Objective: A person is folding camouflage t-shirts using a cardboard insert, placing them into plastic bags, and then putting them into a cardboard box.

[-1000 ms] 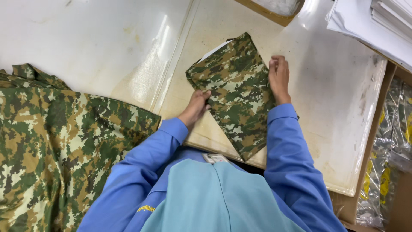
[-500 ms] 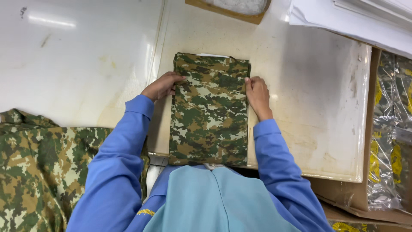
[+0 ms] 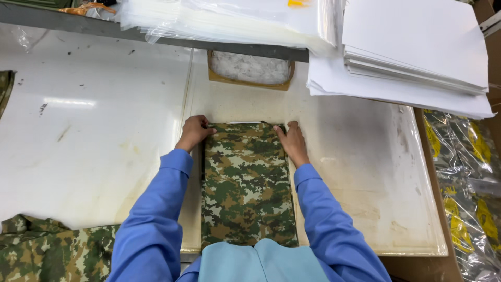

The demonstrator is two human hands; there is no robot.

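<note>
A folded camouflage garment [image 3: 246,183] lies flat as a neat rectangle on the white table [image 3: 94,146], straight in front of me. My left hand [image 3: 194,131] rests at its upper left corner, fingers curled against the edge. My right hand [image 3: 292,143] presses along its upper right edge with fingers together. Both sleeves are blue. Neither hand lifts the cloth; both touch its sides.
More camouflage cloth [image 3: 52,250] is heaped at the lower left. A stack of white sheets [image 3: 417,47] and clear plastic bags [image 3: 229,21] sit at the back. A small cardboard tray [image 3: 250,70] holds white material. Bagged camouflage items [image 3: 464,193] fill a box at the right.
The garment went from lying askew to lying square and straight in front of me. Both hands slid to its upper corners, and my view tilted up to show the back of the table.
</note>
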